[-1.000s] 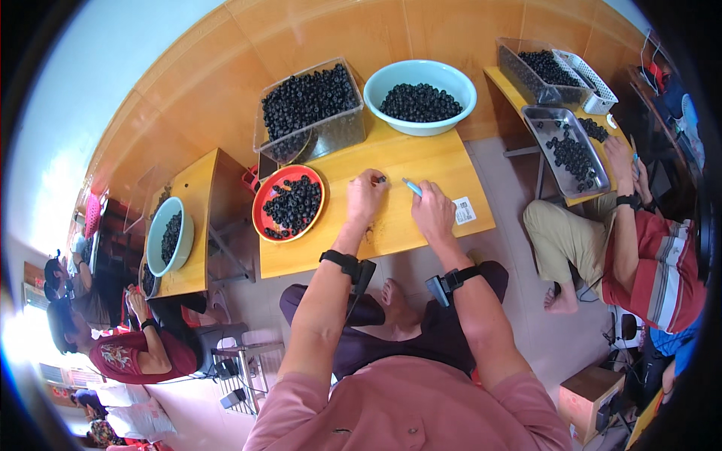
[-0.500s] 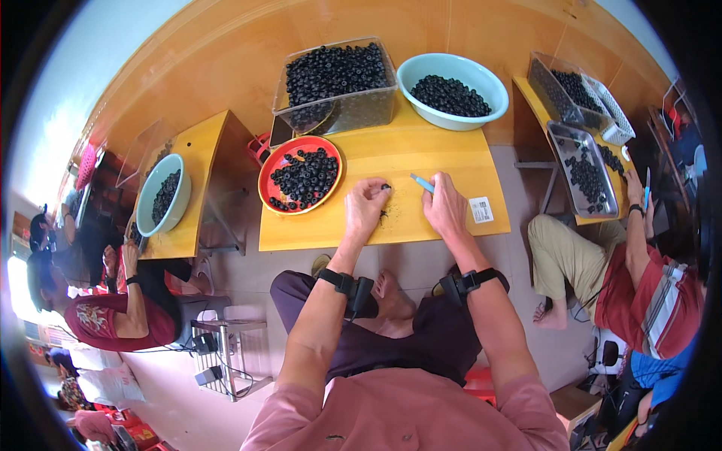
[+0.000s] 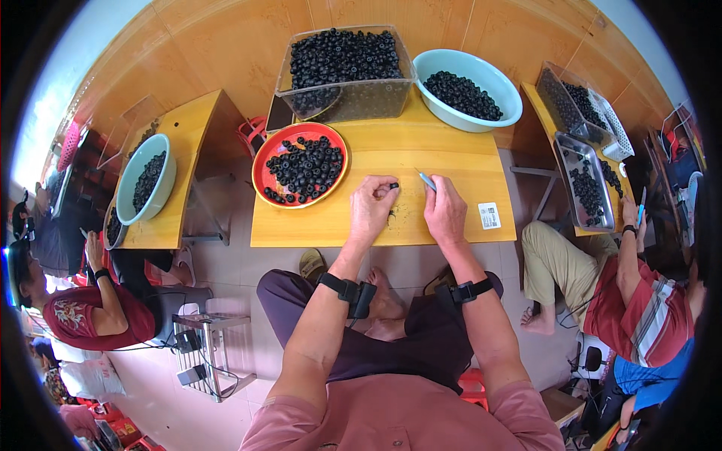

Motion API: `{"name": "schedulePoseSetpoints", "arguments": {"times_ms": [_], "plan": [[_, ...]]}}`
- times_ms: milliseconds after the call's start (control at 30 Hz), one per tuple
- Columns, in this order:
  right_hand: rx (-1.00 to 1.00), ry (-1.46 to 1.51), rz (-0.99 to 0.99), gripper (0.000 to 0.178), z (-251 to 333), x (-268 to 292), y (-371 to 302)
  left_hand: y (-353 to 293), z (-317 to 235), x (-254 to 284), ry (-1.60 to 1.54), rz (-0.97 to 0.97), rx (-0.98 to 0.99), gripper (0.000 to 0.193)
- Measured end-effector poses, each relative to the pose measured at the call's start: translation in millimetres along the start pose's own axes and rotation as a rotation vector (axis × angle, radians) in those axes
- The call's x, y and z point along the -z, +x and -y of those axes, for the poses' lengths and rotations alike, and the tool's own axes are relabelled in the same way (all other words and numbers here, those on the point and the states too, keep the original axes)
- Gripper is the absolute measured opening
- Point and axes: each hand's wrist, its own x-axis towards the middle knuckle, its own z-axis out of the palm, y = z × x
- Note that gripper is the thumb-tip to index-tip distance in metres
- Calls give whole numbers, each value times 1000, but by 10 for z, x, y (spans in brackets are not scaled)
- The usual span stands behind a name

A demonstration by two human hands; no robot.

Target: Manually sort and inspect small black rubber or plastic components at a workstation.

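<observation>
Between the thumb and fingertips of my left hand [image 3: 370,203] is a small black ring-shaped part [image 3: 393,186], pinched above the table. Just to its right, my right hand [image 3: 447,209] is closed around a light-blue-handled craft knife [image 3: 428,180], whose thin tip points up and left toward the part without touching it. Dark trimmings [image 3: 392,213] lie scattered on the wood below my hands. Left of my left hand stands a red round tray [image 3: 338,175] with many similar black parts in it.
A clear plastic bin [image 3: 376,104] heaped with black parts stands at the back of the yellow table [image 3: 323,231]. Beside it is a pale blue basin [image 3: 511,101] holding more. A white label [image 3: 489,216] lies at right. People work at tables on both sides.
The craft knife has tilted in my right hand, and its tip now reaches further up and left. My left hand keeps its pinch on the black part. The whole view has shifted slightly.
</observation>
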Motion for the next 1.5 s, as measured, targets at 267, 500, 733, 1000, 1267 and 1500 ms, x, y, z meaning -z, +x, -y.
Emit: {"name": "schedulePoseSetpoints", "arguments": {"times_ms": [267,500,733,1000,1267,1500], "plan": [[182,-158,140,10,44,12,-31,12,-23,-34,-121,1,50,28],[226,-151,164,9,86,45,-38,5,-26,-13,-38,16,11,29],[247,-125,173,11,75,41,-42,-9,-84,-22,31,0,-29,29],[251,-149,164,14,63,18,-49,-11,-102,-24,56,-4,-41,29],[250,-147,170,18,101,47,-42,-8,-83,-18,76,4,-32,31],[238,-149,173,18,99,38,-56,-16,-89,-13,-4,18,46,28]]}}
